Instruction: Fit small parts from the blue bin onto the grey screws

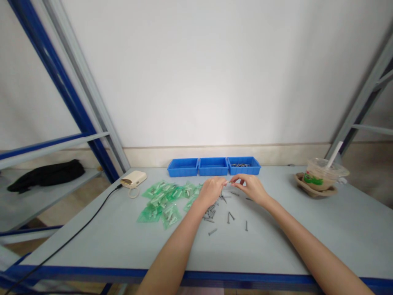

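Note:
My left hand [211, 191] and my right hand [251, 188] meet over the middle of the table. Both are closed in a pinch, with a small screw [231, 182] between their fingertips. It is too small to make out in detail. Under and beside my left hand lies a pile of grey screws [211, 213], partly hidden by that hand. Several single screws, such as one screw [246, 225], are spread nearer the front edge. Green plastic bags [159, 199] with small light pieces inside lie left of my left hand.
Three blue bins stand along the wall: left bin [183, 168], middle bin [213, 167], and right bin [244, 169] containing small metal pieces. A drink cup [319, 177] with a straw sits in a brown holder at right. A cream device [134, 179] with a black cable [92, 217] lies left.

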{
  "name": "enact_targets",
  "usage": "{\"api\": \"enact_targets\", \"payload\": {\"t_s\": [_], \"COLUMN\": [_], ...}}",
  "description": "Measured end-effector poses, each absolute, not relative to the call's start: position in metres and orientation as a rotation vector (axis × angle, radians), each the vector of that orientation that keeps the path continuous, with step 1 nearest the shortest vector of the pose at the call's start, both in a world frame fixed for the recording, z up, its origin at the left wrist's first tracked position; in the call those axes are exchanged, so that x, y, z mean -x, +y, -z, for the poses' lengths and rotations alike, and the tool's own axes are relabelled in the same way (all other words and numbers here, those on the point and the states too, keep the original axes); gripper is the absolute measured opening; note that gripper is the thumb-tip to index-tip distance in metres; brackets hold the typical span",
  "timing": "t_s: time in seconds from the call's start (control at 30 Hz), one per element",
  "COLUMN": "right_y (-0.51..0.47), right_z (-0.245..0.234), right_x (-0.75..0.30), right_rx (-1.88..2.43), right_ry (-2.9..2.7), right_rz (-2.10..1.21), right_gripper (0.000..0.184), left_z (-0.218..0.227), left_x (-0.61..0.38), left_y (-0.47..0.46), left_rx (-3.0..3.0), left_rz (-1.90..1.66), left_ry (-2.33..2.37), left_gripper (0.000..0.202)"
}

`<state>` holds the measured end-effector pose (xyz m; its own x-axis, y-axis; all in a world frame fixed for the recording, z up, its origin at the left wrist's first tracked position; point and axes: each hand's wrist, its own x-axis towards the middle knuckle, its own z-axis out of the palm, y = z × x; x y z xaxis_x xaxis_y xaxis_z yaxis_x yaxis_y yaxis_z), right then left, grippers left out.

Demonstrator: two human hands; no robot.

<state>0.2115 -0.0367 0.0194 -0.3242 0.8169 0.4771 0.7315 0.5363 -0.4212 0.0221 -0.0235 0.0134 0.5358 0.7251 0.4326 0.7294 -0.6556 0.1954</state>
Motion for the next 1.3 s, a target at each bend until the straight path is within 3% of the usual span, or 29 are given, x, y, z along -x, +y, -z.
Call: {"api": "enact_targets", "payload": {"t_s": [0.37, 0.6, 0.8, 1.07, 1.3], "right_y": [-0.041, -0.041, -0.039, -0.041, -0.042], "right_z": [-0.023, -0.019, -0.021, -0.025, -0.029], "right_x": [-0.211, -0.207, -0.211, -0.211, -0.212], "right_rx": [1.349, 1.327, 1.375, 1.396, 1.429], "right_ry": [-2.156, -2.175, -2.148, -2.174, -2.281], "right_rz": [0.048, 0.047, 0.132, 0.198, 0.190], "right_gripper": [0.025, 0.018, 0.021, 0.021, 0.035], "left_z": [-0.018, -0.016, -0.020, -0.022, -0.022], "left_x": [-0.025, -0.025, -0.025, -0.024, -0.025], "left_y": [-0.026, -0.026, -0.027, -0.029, -0.030], "left_rx": [2.812, 2.841, 2.800, 2.786, 2.764], "left_rz": [0.867, 0.877, 0.940, 0.915, 0.838], "left_ry": [-1.376, -1.440, -1.464, -1.396, -1.425], "left_gripper": [0.026, 0.031, 0.020, 0.032, 0.026]}}
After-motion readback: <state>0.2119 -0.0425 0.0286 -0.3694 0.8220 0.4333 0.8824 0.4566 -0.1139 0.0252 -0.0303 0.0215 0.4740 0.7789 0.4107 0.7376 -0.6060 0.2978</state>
